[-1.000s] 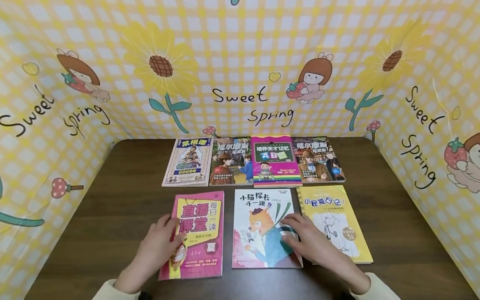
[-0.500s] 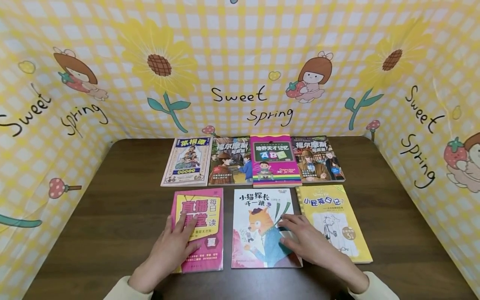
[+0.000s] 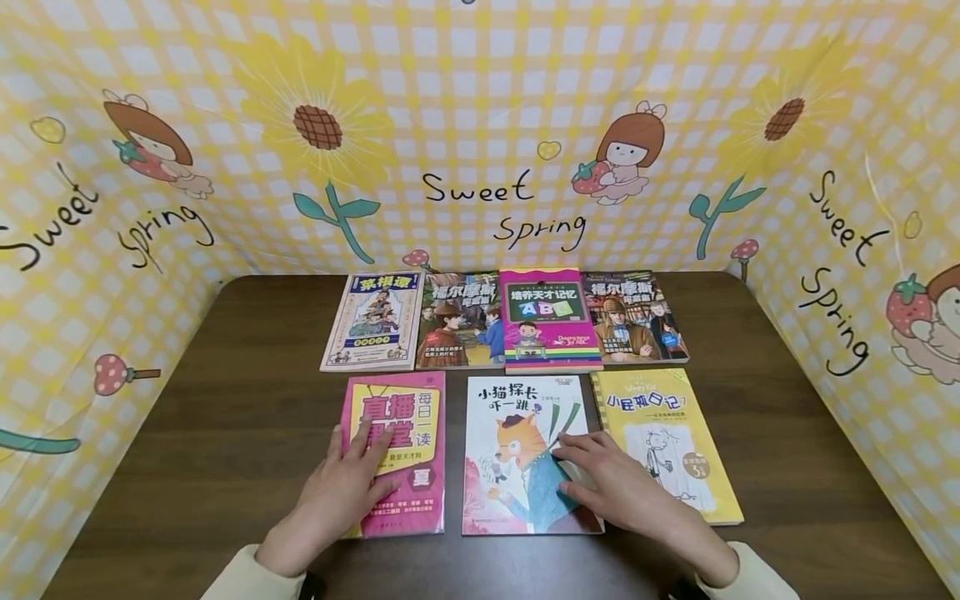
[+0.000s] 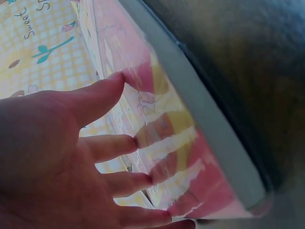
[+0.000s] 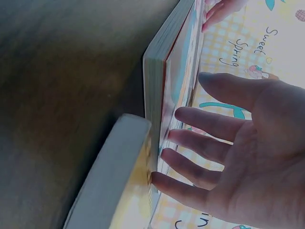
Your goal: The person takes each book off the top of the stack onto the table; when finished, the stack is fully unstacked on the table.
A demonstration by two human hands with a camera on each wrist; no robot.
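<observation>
My left hand [image 3: 333,483] lies on the pink book [image 3: 420,517], fingers spread over its cover. In the left wrist view those straight fingertips [image 4: 136,142] touch the glossy cover, which mirrors them. The right hand [image 3: 618,479] is over the right side of the white book [image 3: 487,467] with an orange cat in blue on its front, fingers relaxed and slightly bent. In the right wrist view its fingertips [image 5: 178,114] are close over the books. Beside it lies the yellow book [image 3: 705,450], partly covered by the right hand and wrist.
A back row of books lies along the far table edge: a pale comic-style book [image 3: 375,321], two dark detective books and a magenta ABC book [image 3: 551,337] between them. A checked yellow cloth [image 3: 480,108] walls the dark wooden table [image 3: 202,433] on three sides.
The pink book has shifted slightly away from me and turned from tilted to nearly straight. My left hand has moved from its left edge onto the cover. The right hand has barely moved.
</observation>
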